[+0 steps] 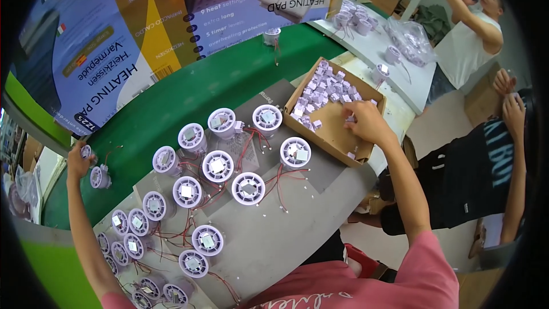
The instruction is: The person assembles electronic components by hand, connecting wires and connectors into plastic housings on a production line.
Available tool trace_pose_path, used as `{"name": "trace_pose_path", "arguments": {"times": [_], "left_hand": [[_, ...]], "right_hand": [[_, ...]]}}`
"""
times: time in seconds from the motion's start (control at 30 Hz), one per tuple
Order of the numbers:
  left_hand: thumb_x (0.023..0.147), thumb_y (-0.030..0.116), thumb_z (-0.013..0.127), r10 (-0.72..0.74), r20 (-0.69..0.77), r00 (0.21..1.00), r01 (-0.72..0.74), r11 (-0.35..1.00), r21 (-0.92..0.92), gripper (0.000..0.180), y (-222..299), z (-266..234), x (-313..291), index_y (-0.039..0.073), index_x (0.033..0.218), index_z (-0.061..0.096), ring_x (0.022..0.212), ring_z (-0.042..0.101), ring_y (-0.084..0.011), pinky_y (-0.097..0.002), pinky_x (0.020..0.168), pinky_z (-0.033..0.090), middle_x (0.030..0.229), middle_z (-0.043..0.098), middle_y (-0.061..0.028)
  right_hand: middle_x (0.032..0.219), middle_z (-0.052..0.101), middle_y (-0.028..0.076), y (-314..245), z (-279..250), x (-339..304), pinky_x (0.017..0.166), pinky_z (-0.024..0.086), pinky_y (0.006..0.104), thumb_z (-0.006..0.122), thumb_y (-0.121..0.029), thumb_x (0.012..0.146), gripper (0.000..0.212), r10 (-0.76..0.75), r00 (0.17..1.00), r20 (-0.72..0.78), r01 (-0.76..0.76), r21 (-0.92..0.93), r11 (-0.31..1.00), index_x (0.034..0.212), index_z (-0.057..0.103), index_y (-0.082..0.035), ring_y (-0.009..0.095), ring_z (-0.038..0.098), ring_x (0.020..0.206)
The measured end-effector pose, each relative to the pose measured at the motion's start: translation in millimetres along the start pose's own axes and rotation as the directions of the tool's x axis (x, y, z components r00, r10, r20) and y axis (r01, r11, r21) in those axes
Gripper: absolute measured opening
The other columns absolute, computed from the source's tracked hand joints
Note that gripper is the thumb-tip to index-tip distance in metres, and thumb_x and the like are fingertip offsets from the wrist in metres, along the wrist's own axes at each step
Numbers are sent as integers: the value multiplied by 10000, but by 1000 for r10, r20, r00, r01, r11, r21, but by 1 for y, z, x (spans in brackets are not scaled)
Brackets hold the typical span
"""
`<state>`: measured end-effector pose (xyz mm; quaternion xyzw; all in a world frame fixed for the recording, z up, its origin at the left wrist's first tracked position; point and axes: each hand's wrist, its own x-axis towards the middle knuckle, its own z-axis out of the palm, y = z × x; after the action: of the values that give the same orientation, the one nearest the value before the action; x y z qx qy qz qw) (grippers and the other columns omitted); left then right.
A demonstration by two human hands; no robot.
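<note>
My left hand (79,161) is at the far left over the green surface, its fingers closed round a lilac round housing (86,151). Right beside it stands another lilac housing (100,177) with thin wires. Over a shallow cardboard box (325,136), my right hand (365,121) has its fingers curled together; whatever lies between the fingertips is hidden. Small lilac block-shaped parts (326,87) are heaped at the box's far side, with a few loose ones nearer me. Several lilac housings (218,166), with square pale pieces on top and red and dark wires, stand between my hands.
A grey board (274,223) carries the housings and small white scraps. Behind the green belt (189,83) rises a large printed carton (143,23). More housings (360,23) and a plastic bag (409,40) occupy a white table at back right. Two people (469,40) are on the right.
</note>
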<state>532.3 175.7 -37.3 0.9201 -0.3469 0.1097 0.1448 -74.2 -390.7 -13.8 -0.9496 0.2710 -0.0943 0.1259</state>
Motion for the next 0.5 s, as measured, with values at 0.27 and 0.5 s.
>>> {"name": "trace_pose_path", "arguments": {"times": [0.27, 0.5], "left_hand": [[839, 320, 757, -109, -151, 983, 118, 992, 50, 400, 152, -129, -61, 35, 1099, 650, 717, 679, -212, -325, 675, 505, 874, 707, -135], [775, 320, 781, -164, 177, 970, 208, 941, -266, 423, 408, -180, -222, 18, 1024, 623, 649, 600, -130, -252, 495, 471, 906, 620, -64]], "right_hand": [[1058, 677, 100, -54, -24, -46, 781, 551, 318, 753, 87, 772, 330, -5, 985, -175, 100, 539, 836, 1076, 649, 15, 196, 666, 920], [1097, 678, 120, -118, -4, -81, 826, 535, 295, 785, 98, 769, 445, -145, 971, -188, 221, 940, 259, 1180, 620, 45, 182, 666, 999]]}}
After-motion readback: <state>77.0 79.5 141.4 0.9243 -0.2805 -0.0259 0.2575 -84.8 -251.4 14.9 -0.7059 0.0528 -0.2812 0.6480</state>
